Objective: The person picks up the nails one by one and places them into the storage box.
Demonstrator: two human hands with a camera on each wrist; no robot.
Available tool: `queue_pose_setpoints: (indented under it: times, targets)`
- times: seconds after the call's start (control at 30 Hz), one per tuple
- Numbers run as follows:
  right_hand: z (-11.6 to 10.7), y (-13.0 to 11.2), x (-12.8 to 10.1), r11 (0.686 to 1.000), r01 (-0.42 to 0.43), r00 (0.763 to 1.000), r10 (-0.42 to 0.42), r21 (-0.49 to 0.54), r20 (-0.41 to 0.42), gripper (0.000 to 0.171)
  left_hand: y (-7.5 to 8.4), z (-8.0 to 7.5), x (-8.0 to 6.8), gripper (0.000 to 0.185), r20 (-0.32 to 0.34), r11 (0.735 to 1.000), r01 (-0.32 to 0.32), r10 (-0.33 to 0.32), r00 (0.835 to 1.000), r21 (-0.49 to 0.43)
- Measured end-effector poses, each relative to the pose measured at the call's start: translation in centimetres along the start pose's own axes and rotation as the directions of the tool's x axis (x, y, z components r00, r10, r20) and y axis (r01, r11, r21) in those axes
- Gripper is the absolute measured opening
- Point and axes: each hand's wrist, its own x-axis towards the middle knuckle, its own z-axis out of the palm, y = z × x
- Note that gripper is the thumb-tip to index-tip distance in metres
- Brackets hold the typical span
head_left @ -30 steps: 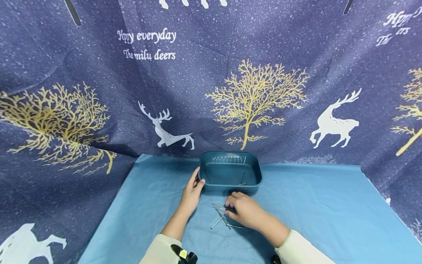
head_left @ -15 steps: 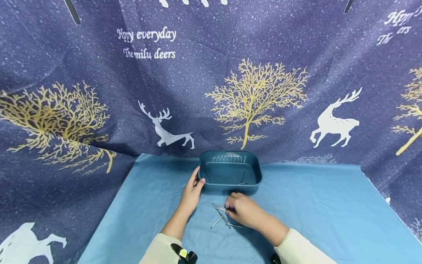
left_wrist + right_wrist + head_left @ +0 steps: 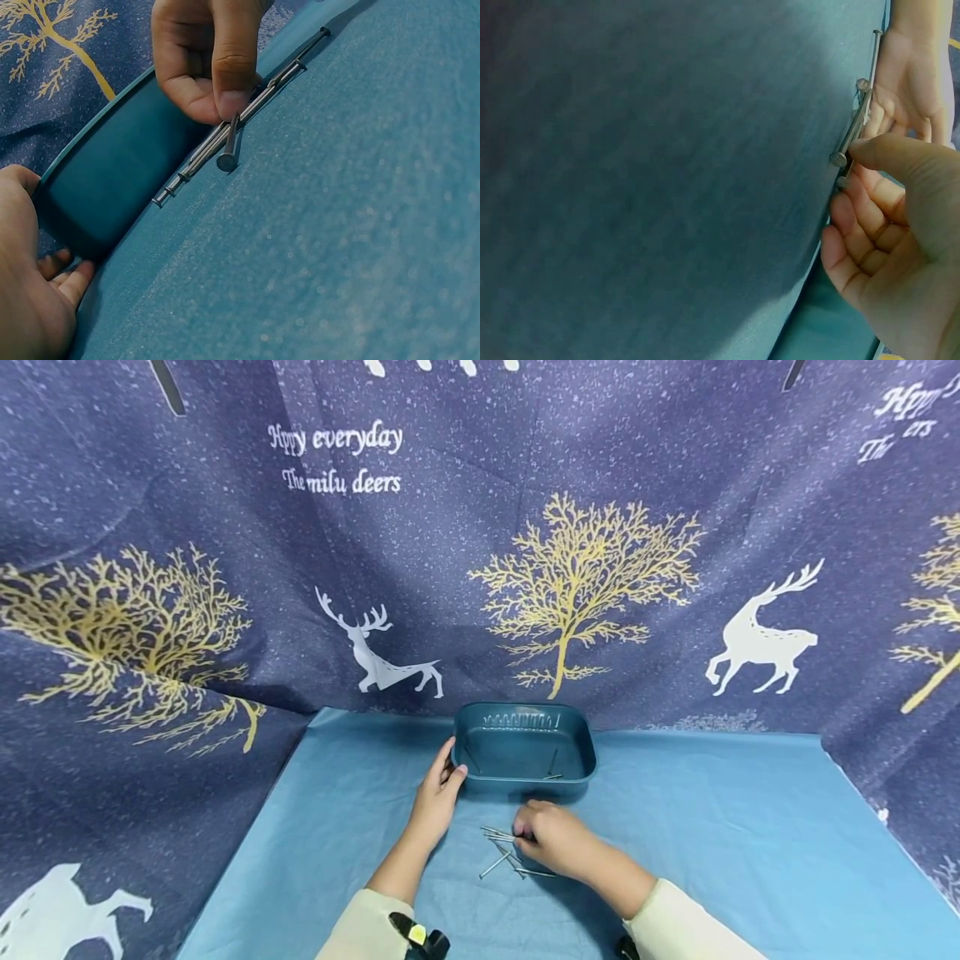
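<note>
A dark teal plastic tray stands on the blue cloth, with two or three nails lying inside it. My left hand grips the tray's near left corner, thumb on the rim; the left wrist view shows the same hand against the tray wall. Several loose steel nails lie just in front of the tray. My right hand is down on this pile. Its thumb and fingers pinch one nail, and the right wrist view shows the nails under the thumb.
The blue cloth covers the table from edge to edge. A dark blue curtain printed with gold trees and white deer hangs close behind and along both sides. Pale sleeves enter from the bottom edge.
Almost nothing: my right hand has shifted very slightly over the nail pile. The left hand and the tray stay put.
</note>
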Motion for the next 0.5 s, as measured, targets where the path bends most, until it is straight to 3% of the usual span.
queue_pose_setpoints:
  times: [0.5]
  targets:
    - [0.13,0.3,-0.02,0.999,-0.017,0.999,0.016,0.038,0.031,0.011,-0.06,0.03,0.02,0.057,0.003,1.0,-0.016,0.016,1.0,-0.011]
